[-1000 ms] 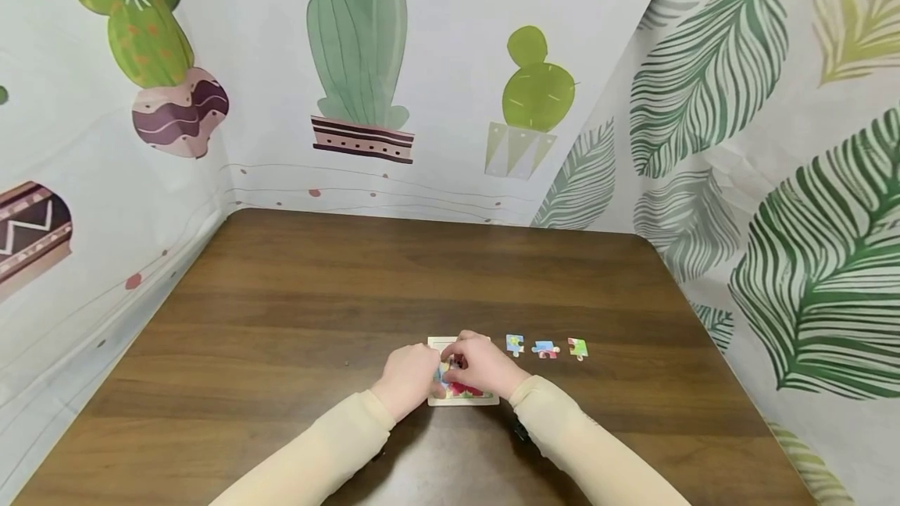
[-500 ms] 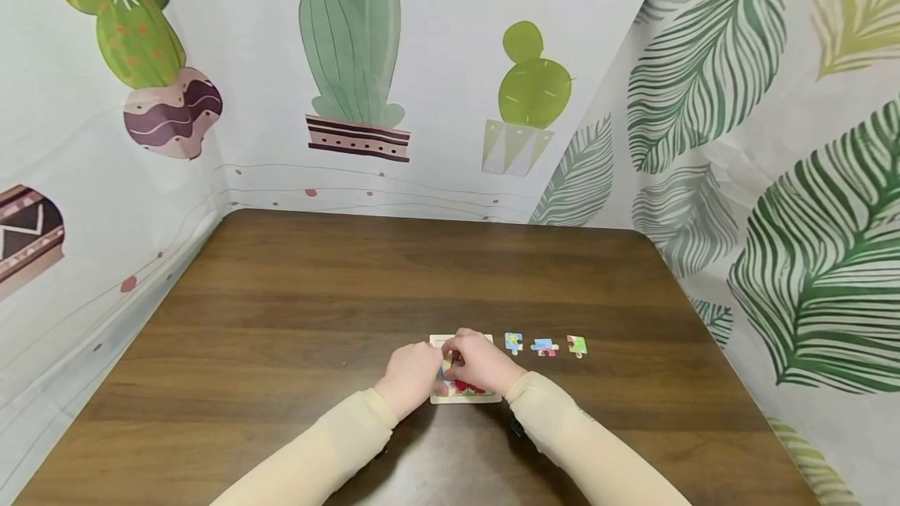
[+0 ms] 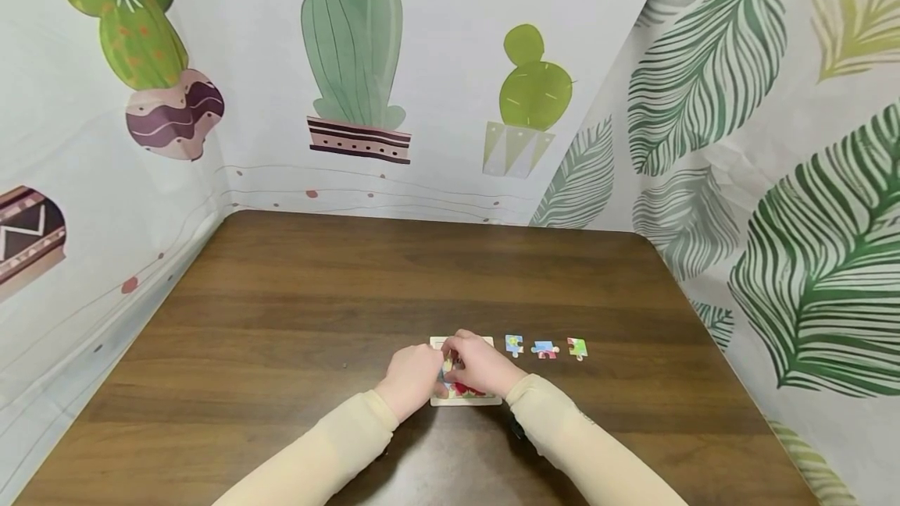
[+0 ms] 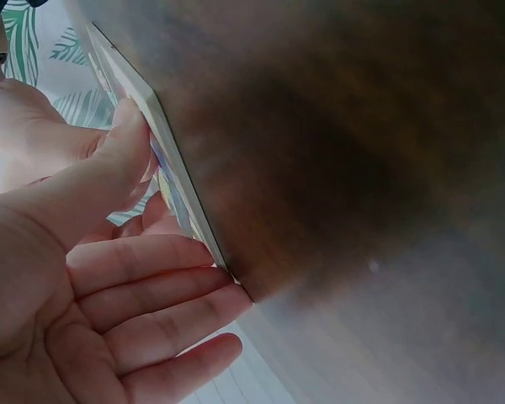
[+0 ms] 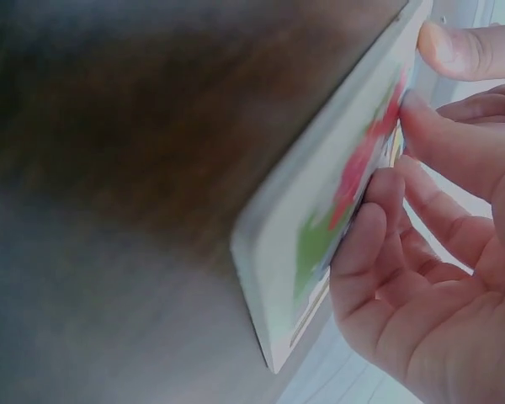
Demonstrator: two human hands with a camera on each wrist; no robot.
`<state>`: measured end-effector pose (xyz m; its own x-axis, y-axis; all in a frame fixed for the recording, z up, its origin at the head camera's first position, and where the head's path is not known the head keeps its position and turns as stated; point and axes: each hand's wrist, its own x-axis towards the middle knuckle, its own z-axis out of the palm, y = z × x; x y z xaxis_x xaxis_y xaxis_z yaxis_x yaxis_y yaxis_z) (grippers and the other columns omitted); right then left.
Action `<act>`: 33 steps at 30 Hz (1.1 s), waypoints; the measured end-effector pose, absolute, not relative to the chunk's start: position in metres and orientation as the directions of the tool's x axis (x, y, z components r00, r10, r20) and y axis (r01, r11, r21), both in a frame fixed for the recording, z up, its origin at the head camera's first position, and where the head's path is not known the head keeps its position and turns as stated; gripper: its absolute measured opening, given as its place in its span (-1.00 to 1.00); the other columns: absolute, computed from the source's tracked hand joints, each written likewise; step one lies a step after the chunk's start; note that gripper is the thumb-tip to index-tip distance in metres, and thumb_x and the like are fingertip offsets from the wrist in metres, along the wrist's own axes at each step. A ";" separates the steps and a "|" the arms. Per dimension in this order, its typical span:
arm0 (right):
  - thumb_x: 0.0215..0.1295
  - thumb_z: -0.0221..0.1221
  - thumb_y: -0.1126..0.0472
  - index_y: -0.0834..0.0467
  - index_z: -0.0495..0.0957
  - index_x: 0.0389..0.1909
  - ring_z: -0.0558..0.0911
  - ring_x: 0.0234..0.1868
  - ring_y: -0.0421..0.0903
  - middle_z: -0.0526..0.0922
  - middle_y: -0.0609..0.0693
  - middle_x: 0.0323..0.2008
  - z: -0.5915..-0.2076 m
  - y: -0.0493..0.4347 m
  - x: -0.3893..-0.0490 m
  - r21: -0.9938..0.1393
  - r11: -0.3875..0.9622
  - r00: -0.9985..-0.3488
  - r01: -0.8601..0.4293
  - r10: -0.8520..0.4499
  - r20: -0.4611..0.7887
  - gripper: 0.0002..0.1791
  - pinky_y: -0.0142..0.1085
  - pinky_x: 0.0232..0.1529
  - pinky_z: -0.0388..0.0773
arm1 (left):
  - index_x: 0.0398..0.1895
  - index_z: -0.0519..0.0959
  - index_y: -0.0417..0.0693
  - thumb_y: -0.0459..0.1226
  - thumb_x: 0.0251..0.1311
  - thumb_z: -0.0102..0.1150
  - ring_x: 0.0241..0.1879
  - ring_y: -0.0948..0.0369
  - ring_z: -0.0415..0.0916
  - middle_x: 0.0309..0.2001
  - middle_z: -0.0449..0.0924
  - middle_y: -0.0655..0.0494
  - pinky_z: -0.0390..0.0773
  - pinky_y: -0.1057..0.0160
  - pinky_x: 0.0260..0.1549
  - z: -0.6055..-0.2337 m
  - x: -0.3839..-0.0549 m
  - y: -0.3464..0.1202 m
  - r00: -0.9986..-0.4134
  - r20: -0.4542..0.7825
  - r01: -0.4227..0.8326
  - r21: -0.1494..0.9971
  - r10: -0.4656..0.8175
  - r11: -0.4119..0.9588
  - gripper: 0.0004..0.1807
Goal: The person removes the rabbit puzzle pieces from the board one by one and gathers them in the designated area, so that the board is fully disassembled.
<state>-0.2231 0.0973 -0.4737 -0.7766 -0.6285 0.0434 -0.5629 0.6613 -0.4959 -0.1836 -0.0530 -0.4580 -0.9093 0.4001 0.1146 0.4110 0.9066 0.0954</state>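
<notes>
Pale wall (image 3: 450, 37) hangings printed with cacti and leaves close in a dark wooden table (image 3: 316, 279), as the head view shows. Near the table's front edge lies a small puzzle board (image 3: 464, 401) with a light rim, partly covered by two hands. The left hand (image 3: 411, 378) is over its left side; the right hand (image 3: 483, 364) reaches across from the right, thumb and forefinger bent toward the picture. To the right of the board, apart from it, sit a blue piece (image 3: 514, 344), a blue-and-red piece (image 3: 544, 350) and a green-and-red piece (image 3: 577, 347).

From the left wrist, the left thumb rests along the board's near side while the other fingers (image 4: 160, 324) lie fairly straight, tips at its edge, steadying rather than clenching it.

From the right wrist, the right hand's fingers (image 5: 358, 244) curl against the board's face with the thumb close by; whether they pinch a piece cannot be told. The board looks thin, stiff and light, likely to slide on smooth wood, so its rim seems the best hold. Loose pieces look flat and light, best pinched by their edges, sparing the narrow knobs.
</notes>
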 end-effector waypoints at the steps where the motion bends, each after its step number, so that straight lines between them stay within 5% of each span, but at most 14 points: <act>1: -0.01 0.39 0.26 0.16 0.51 -0.36 0.39 -0.46 -0.26 0.40 -0.10 -0.44 -0.474 0.097 -0.223 -0.501 0.660 -0.777 -0.560 -0.628 0.042 -0.75 -0.45 -0.39 0.42 | -0.65 0.50 0.05 0.00 -0.38 0.53 -0.61 0.16 0.56 -0.62 0.60 0.13 0.51 0.21 -0.67 -0.458 -0.184 -0.053 -0.909 0.115 0.412 0.098 0.401 0.906 -0.61; 33: 0.25 0.19 0.31 0.11 0.54 -0.41 0.40 -0.54 -0.31 0.52 -0.16 -0.54 -0.474 0.106 -0.230 -0.590 0.618 -0.769 -0.520 -0.639 0.009 -0.93 -0.41 -0.42 0.40 | -0.60 0.59 -0.01 -0.01 -0.41 0.57 -0.57 0.14 0.60 -0.58 0.64 0.11 0.53 0.20 -0.65 -0.459 -0.186 -0.053 -0.921 0.085 0.388 0.148 0.379 0.910 -0.61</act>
<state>-0.2301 0.1056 -0.4736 -0.7693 -0.6388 0.0095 -0.5200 0.6175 -0.5901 -0.1865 -0.0532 -0.4594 -0.9214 0.3791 0.0855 0.3880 0.9098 0.1475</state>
